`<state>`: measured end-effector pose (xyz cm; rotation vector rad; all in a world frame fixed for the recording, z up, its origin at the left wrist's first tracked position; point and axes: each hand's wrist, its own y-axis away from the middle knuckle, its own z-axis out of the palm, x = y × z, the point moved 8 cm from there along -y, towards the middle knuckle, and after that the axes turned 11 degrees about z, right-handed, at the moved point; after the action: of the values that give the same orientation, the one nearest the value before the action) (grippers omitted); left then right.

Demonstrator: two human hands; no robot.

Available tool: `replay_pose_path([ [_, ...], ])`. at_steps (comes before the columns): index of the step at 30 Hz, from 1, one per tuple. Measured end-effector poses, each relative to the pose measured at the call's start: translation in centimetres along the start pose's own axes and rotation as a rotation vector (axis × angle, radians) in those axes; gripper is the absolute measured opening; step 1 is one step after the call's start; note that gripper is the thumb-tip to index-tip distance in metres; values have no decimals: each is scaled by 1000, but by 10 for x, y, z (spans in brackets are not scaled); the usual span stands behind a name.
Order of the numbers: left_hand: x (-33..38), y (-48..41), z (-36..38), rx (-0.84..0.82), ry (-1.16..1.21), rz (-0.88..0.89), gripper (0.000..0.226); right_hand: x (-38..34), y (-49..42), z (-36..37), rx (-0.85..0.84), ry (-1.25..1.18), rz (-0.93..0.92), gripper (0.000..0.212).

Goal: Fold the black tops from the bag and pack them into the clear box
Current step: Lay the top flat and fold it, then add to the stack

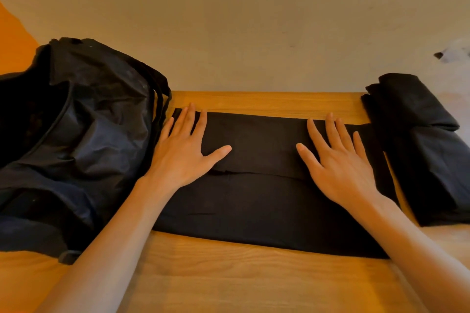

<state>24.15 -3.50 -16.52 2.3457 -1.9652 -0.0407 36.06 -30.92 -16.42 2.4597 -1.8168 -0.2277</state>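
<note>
Bare left hand (183,152) and bare right hand (338,162), on bare forearms.
Uncovered from fingertips to the bottom edge of the view, along the left arm (114,236) and the right arm (419,249) alike. 5 long, slim fingers on each hand, ending in short, neatly trimmed nails, clearest on the 2 thumbs. Faint knuckle creases and tendon ridges across the back of the right hand, fainter on the left. Narrow wrists, widening into smooth forearms, stretched broad near the lens by the wide angle.
</note>
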Motion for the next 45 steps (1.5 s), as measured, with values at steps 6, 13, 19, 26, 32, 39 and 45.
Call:
replay_pose_path([
  [6,4,-4,-4,-102,-3,32,127,10,11,0,0,10,22,75],
  [13,28,13,-11,10,26,-63,105,25,22,-4,49,-60,85,80],
  [19,14,3,3,-12,0,-59,112,38,31,3,3,-21,140,79],
  [26,25,18,-21,135,13,-58,101,48,54,-5,73,-98,35,72],
  [32,56,55,6,66,38,-141,93,50,72,10,33,-6,12,74],
  [39,53,49,4,21,-11,-28,97,51,108,11,61,-45,66,82],
  [45,54,36,-29,116,124,66,98,46,118,-7,128,-147,-14,81],
])
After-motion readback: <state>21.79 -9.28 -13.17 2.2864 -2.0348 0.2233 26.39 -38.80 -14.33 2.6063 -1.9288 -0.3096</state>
